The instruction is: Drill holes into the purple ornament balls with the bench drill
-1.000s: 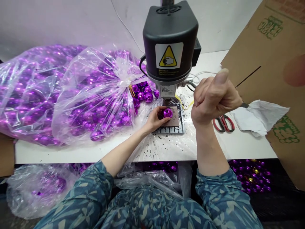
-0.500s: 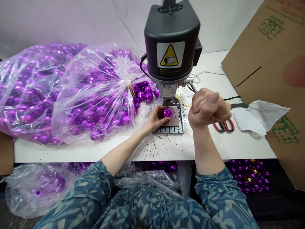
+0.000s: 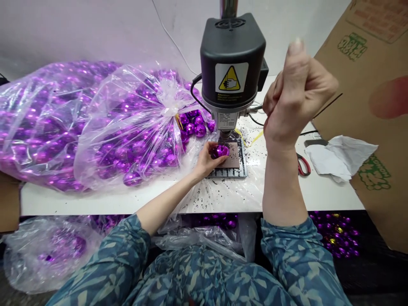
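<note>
Head view, far left: a small bag (image 3: 19,259) is sagging below the edge of the table (image 3: 121,203), and above it a big bag (image 3: 168,95), clear and bulging with purple balls, is lying on the tabletop with its neck tied. Loose balls (image 3: 200,130) are clustering by that neck. Next, the left hand (image 3: 208,159) is pinching one ball (image 3: 223,150) between thumb and forefinger. That ball is sitting at the left part of a tan pad (image 3: 234,160), just below the nose of the press (image 3: 234,46); whether it is touching the pad cannot be told. Beneath the pad, a slotted plate (image 3: 245,168) is lying on the table, with dark specks scattering around it. From the press, a metal lever (image 3: 257,109) is running right into the raised right hand (image 3: 296,93), whose fingers are curling into a fist around its end, the thumb pointing up. Behind the right forearm, red-and-black scissors (image 3: 304,165) are partly showing. Farther right, lower balls (image 3: 342,238) are glinting under the table, white paper (image 3: 350,153) is lying crumpled, and a cardboard box (image 3: 346,121) is leaning at the edge.
</note>
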`<state>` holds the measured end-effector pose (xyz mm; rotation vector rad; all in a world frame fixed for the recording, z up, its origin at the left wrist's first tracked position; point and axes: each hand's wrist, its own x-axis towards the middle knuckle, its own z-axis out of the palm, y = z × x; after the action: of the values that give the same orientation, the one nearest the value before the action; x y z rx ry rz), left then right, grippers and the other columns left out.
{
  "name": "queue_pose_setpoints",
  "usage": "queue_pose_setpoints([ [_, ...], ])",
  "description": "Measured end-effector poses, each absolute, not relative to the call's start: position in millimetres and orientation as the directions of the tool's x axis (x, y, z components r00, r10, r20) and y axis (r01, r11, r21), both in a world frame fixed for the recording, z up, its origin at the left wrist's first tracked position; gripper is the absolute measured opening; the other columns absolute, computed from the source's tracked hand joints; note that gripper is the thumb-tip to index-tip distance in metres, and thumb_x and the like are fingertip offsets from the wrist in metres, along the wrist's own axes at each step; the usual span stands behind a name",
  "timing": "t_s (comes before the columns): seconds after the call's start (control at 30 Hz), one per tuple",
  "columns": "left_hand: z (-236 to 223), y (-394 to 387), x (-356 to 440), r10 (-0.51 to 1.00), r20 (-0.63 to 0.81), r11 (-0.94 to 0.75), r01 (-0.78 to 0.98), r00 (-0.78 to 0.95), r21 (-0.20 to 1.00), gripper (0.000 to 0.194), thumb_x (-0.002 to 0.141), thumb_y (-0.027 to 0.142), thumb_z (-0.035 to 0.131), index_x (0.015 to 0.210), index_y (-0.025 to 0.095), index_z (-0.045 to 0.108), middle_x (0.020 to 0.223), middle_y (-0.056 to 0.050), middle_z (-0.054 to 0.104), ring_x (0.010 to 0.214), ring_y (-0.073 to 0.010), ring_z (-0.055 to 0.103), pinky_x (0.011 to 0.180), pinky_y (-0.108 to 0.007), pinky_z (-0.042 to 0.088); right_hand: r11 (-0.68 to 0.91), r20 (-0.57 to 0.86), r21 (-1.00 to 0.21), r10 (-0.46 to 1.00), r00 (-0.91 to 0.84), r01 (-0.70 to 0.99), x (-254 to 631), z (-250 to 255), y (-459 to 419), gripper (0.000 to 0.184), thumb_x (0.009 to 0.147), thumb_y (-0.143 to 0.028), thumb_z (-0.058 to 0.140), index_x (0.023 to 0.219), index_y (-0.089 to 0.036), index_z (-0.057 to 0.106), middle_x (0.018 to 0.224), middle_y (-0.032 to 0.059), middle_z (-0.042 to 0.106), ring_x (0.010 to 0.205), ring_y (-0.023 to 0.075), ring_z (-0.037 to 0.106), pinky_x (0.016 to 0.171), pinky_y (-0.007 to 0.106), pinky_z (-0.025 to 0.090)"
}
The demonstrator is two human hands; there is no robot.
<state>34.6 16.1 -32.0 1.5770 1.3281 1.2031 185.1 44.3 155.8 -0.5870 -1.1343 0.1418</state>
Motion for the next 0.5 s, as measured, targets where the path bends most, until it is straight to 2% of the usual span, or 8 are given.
queue_pose_setpoints([
  [0.07, -16.5, -2.6, 24.3, 0.972, 0.204, -0.232, 0.334, 0.116, 0.914, 0.045, 0.082, 0.030, 0.091, 0.118, 0.019, 0.066, 0.113, -0.009, 0.075, 0.096, -0.0205, 0.072, 0.085, -0.037, 0.062, 0.824, 0.803, -0.535, 0.427, 0.417, 0.187, 185.4, 162.2, 47.9, 0.072, 0.083, -0.090, 0.040, 0.052, -0.027, 0.026, 0.042, -0.0070, 0.023, 0.036, 0.0069, 0.026, 0.041, 0.033, 0.021],
  [0.13, 0.0, -31.6, 10.7, 0.924, 0.177, -0.305, 0.372, 0.340, 0.877, 0.035, 0.086, 0.032, 0.087, 0.115, 0.019, 0.072, 0.111, -0.008, 0.075, 0.096, -0.0207, 0.072, 0.086, -0.037, 0.062, 0.839, 0.801, -0.521, 0.417, 0.430, 0.158, 185.7, 162.6, 49.5, 0.072, 0.082, -0.088, 0.046, 0.051, -0.026, 0.028, 0.043, -0.0068, 0.024, 0.037, 0.0072, 0.025, 0.043, 0.034, 0.020],
  [0.2, 11.1, -67.5, -2.2, 0.787, 0.081, -0.394, 0.398, 0.612, 0.829, 0.034, 0.087, 0.036, 0.088, 0.116, 0.022, 0.076, 0.108, -0.007, 0.075, 0.097, -0.0225, 0.073, 0.087, -0.037, 0.062, 0.859, 0.805, -0.494, 0.392, 0.445, 0.136, 185.6, 160.8, 49.4, 0.070, 0.082, -0.082, 0.056, 0.051, -0.025, 0.031, 0.044, -0.0068, 0.025, 0.038, 0.0079, 0.025, 0.045, 0.034, 0.020],
  [0.27, 13.5, -102.0, -11.8, 0.624, -0.046, -0.501, 0.445, 0.780, 0.742, 0.038, 0.086, 0.037, 0.089, 0.121, 0.026, 0.078, 0.107, -0.008, 0.075, 0.094, -0.0259, 0.074, 0.081, -0.039, 0.063, 0.863, 0.804, -0.487, 0.384, 0.454, 0.132, 185.2, 159.7, 48.6, 0.068, 0.080, -0.078, 0.061, 0.051, -0.024, 0.032, 0.045, -0.0066, 0.026, 0.038, 0.0087, 0.027, 0.046, 0.034, 0.022],
  [0.33, 9.0, -125.0, -18.4, 0.535, -0.115, -0.569, 0.457, 0.837, 0.684, 0.042, 0.087, 0.042, 0.087, 0.126, 0.031, 0.078, 0.105, -0.009, 0.075, 0.089, -0.0284, 0.074, 0.074, -0.041, 0.063, 0.863, 0.804, -0.484, 0.374, 0.462, 0.143, 184.7, 159.4, 48.5, 0.068, 0.079, -0.078, 0.061, 0.051, -0.025, 0.031, 0.045, -0.0065, 0.024, 0.038, 0.0092, 0.027, 0.046, 0.034, 0.024],
  [0.37, 6.0, -129.0, -21.1, 0.533, -0.102, -0.570, 0.445, 0.840, 0.691, 0.040, 0.090, 0.045, 0.084, 0.127, 0.034, 0.077, 0.104, -0.009, 0.076, 0.087, -0.0286, 0.074, 0.072, -0.041, 0.063, 0.865, 0.807, -0.479, 0.366, 0.463, 0.151, 184.7, 159.1, 49.1, 0.068, 0.080, -0.079, 0.060, 0.051, -0.025, 0.029, 0.045, -0.0064, 0.022, 0.038, 0.0094, 0.027, 0.046, 0.034, 0.026],
  [0.43, 1.1, -118.2, -26.5, 0.621, 0.009, -0.520, 0.403, 0.784, 0.753, 0.029, 0.098, 0.047, 0.073, 0.124, 0.035, 0.077, 0.102, -0.007, 0.078, 0.088, -0.0271, 0.075, 0.075, -0.041, 0.065, 0.867, 0.815, -0.468, 0.347, 0.464, 0.173, 185.1, 157.1, 51.8, 0.070, 0.081, -0.080, 0.058, 0.052, -0.025, 0.027, 0.045, -0.0062, 0.020, 0.039, 0.0097, 0.028, 0.047, 0.034, 0.029],
  [0.5, -0.6, -82.4, -31.5, 0.776, 0.151, -0.466, 0.394, 0.612, 0.792, 0.020, 0.103, 0.039, 0.063, 0.117, 0.031, 0.076, 0.101, -0.006, 0.078, 0.090, -0.0250, 0.076, 0.080, -0.041, 0.065, 0.855, 0.810, -0.483, 0.356, 0.466, 0.187, 186.3, 152.7, 56.1, 0.070, 0.085, -0.081, 0.053, 0.053, -0.025, 0.028, 0.046, -0.0055, 0.023, 0.041, 0.0096, 0.031, 0.050, 0.033, 0.033],
])
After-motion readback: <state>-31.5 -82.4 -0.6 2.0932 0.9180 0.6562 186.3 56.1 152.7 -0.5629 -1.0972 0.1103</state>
